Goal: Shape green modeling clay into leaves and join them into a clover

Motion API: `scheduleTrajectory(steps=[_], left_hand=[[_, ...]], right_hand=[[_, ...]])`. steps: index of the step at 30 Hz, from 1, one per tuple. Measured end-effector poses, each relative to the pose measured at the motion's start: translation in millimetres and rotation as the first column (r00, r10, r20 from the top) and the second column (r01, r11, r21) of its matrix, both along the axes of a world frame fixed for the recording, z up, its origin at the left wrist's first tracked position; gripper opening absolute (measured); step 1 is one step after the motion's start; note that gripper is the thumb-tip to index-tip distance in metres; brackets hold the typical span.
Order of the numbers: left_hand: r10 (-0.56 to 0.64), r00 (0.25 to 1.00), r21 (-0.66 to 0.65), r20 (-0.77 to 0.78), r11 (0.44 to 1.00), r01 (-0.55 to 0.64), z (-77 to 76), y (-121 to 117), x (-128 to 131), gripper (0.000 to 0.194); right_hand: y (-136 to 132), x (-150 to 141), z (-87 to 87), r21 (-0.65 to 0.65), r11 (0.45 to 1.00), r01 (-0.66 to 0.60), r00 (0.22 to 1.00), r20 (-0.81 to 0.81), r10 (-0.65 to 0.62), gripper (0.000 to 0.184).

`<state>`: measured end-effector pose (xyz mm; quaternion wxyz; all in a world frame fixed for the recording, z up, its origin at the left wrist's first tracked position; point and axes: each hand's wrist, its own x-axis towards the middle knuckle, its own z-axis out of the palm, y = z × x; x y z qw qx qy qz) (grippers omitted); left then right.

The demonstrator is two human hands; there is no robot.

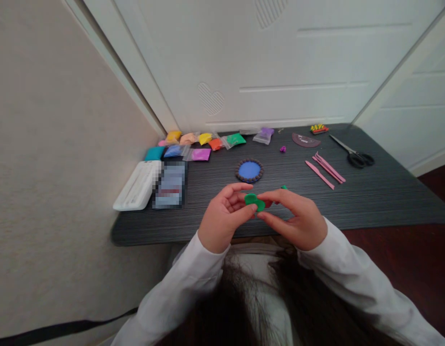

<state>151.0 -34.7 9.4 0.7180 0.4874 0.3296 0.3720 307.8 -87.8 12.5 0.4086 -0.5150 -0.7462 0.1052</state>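
Note:
Between my two hands is a flat green piece of clay (255, 202) with two rounded lobes, held above the near edge of the table. My left hand (224, 216) pinches its lower side with the thumb, the other fingers curled behind. From the right, my right hand (296, 216) grips it between thumb and forefinger. Just beyond lies a blue clay disc (249, 170) ringed with small dark brown balls. A small green bit (284, 187) shows behind my right hand, mostly hidden. Farther back sits a little purple clay piece (283, 149).
Bags of coloured clay (200, 154) line the back left, near a white case (138, 186) and a blurred phone-like object (171, 185). To the right lie pink modelling tools (328, 168), black-handled scissors (355, 157), a brown half-round piece (306, 140) and a yellow-and-red clay item (319, 129).

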Motion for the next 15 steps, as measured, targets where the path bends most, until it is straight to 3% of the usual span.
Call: scheduleTrajectory(steps=[15], left_hand=[[-0.021, 1.0, -0.085, 0.016, 0.996, 0.023, -2.4, 1.4, 1.1, 0.033]], right_hand=[[4.3, 1.0, 3.4, 0.05, 0.997, -0.056, 0.988, 0.146, 0.048, 0.018]])
